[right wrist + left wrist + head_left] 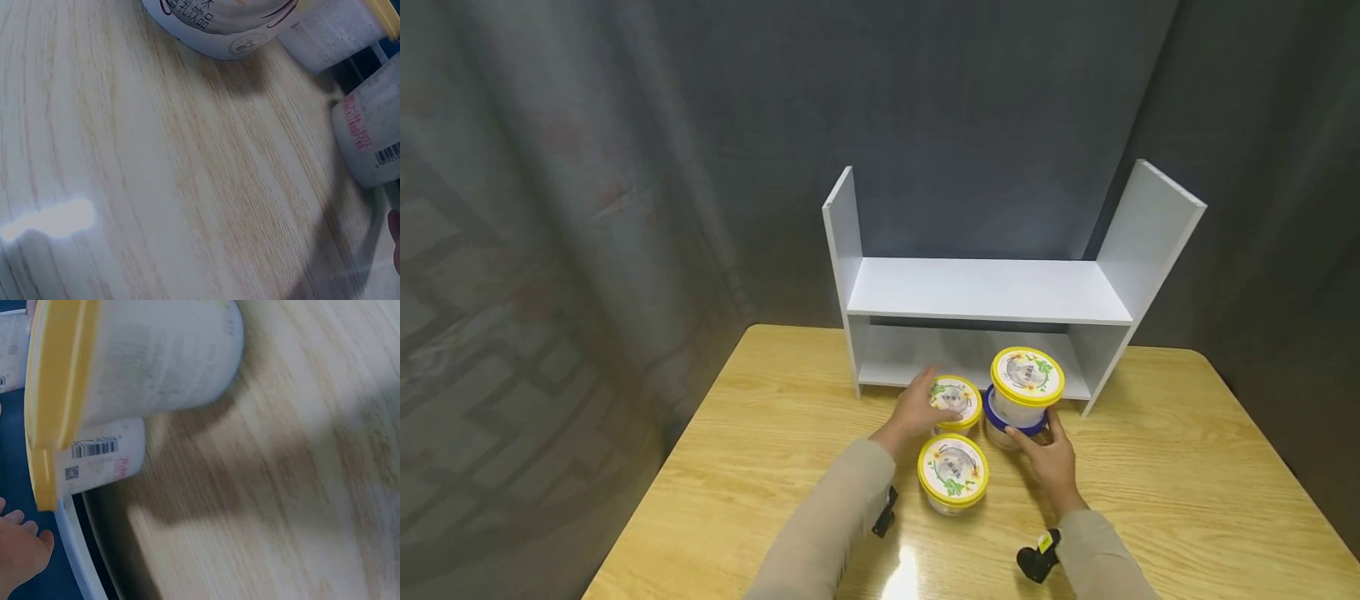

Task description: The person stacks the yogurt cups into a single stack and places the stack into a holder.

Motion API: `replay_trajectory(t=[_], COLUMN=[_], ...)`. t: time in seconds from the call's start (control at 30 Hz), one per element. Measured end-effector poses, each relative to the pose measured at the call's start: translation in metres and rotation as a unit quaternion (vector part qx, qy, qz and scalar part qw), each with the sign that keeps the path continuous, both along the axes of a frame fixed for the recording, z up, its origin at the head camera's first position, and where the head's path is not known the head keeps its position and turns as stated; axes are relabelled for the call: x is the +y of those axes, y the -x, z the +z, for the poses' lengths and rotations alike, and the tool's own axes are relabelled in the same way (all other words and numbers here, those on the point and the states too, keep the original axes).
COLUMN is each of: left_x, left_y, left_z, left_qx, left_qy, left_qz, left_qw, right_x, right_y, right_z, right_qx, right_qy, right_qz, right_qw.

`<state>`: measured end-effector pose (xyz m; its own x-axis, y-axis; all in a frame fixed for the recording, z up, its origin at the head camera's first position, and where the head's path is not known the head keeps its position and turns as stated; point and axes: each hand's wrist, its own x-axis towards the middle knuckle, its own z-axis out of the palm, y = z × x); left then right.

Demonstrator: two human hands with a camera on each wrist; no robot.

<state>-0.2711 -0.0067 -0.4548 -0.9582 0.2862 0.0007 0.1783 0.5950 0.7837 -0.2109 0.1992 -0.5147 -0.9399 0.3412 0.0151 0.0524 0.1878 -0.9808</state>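
In the head view, my left hand (916,410) is at a yellow-lidded tub (956,398), its thumb over the lid. The left wrist view shows the fingers (25,550) loosely extended and apart from that tub (97,456). My right hand (1051,460) holds a blue-rimmed tub (1000,435) low on its sides, thumb in front. Another yellow-lidded tub (1027,377) is stacked on it. Nearer to me, between the forearms, stands a third yellow-lidded tub (953,472). The right wrist view catches only a bit of the right hand (395,234) at its edge.
Behind the tubs stands a white two-level shelf (988,290) with upright side panels. The wooden table (760,433) spreads out on both sides. Dark curtains (985,125) hang behind and beside it.
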Motion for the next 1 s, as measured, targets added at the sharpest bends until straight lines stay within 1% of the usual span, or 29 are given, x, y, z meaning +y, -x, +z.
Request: replay_trajectory(t=[0.13,0.2,0.37,0.5,0.6,0.77,0.83,1.0], left_x=[-0.003,-0.004,-0.005,-0.006,-0.007,-0.007,-0.007,-0.007], left_y=[0.0,0.0,0.002,0.002,0.003,0.004,0.004,0.004], left_z=[-0.005,-0.008,-0.013,-0.015,-0.018,-0.021,-0.022,-0.022], left_qx=[-0.009,-0.008,-0.002,-0.01,-0.007,0.0,-0.001,-0.002], left_qy=[-0.004,-0.002,0.005,0.004,0.004,0.011,0.016,0.024], left_qz=[0.004,0.004,-0.004,-0.007,-0.014,-0.025,-0.026,-0.026], left_qw=[0.9999,1.0,1.0,0.9999,0.9999,0.9996,0.9995,0.9994], right_x=[0.0,0.0,0.0,0.0,0.0,0.0,0.001,0.0], right_y=[0.0,0.0,0.001,0.001,0.002,0.001,0.0,-0.001], right_z=[0.001,0.001,0.0,-0.002,-0.003,-0.002,-0.001,0.002], right_qx=[-0.004,-0.001,0.008,0.005,0.002,-0.001,-0.006,-0.006], right_qy=[-0.006,-0.005,0.0,0.005,0.002,-0.002,-0.005,0.006], right_qz=[0.005,0.005,-0.003,-0.002,0.001,0.002,0.003,0.007], right_qw=[1.0,1.0,1.0,1.0,1.0,1.0,1.0,0.9999])
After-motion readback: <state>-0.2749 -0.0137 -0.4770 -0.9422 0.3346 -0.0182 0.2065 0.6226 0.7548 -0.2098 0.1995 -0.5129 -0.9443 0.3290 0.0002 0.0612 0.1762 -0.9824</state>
